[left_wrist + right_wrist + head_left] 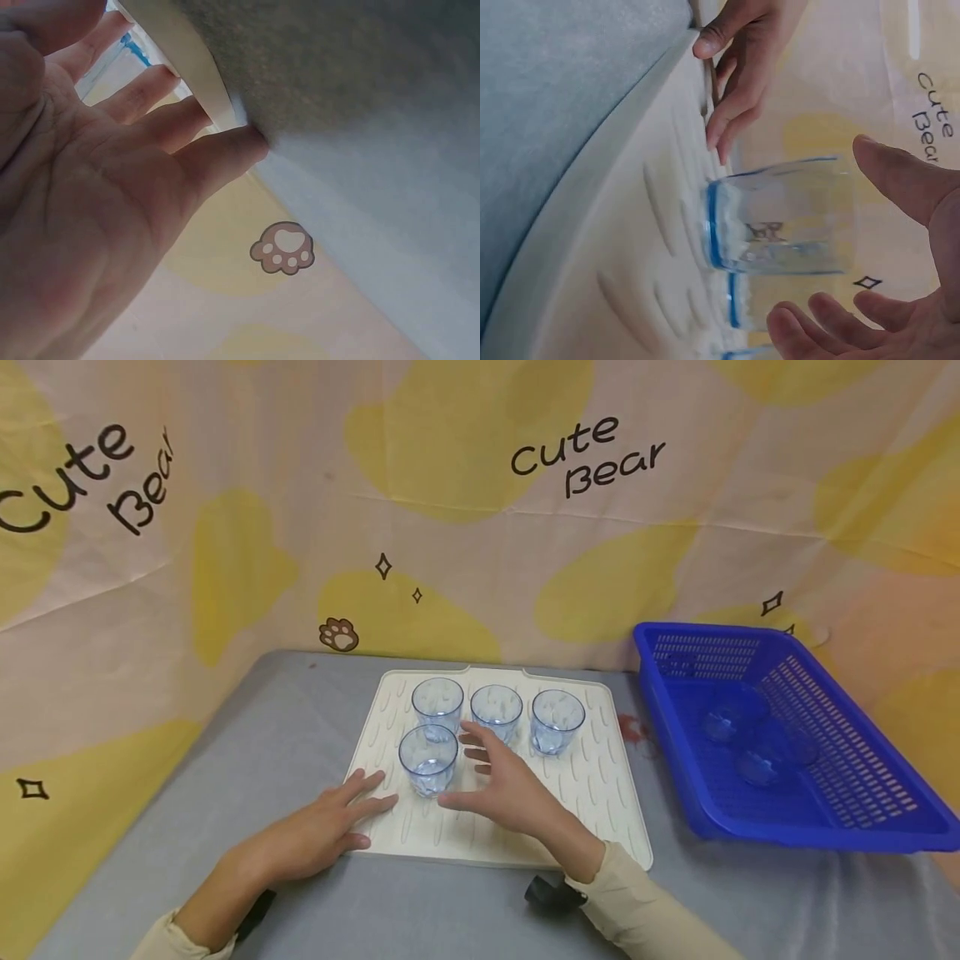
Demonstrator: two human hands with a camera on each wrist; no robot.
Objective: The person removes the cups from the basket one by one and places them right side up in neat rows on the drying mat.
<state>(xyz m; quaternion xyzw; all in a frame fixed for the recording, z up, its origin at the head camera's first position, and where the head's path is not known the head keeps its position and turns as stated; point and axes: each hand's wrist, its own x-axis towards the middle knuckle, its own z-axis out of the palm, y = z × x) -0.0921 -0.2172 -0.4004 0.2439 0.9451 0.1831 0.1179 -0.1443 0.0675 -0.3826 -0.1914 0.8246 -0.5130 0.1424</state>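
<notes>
Four clear blue-tinted glasses (428, 762) on ribbed cream mat (600, 785); both hands' fingers (480, 750) spread, empty.

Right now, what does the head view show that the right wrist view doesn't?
Only the head view shows the blue basket holding more cups, the three cups in the back row, and the grey table. Only the right wrist view shows up close that the right hand is open, with a gap between its fingers and the front cup. Both show the front cup upright on the mat and the left hand resting flat on the mat's edge.
</notes>
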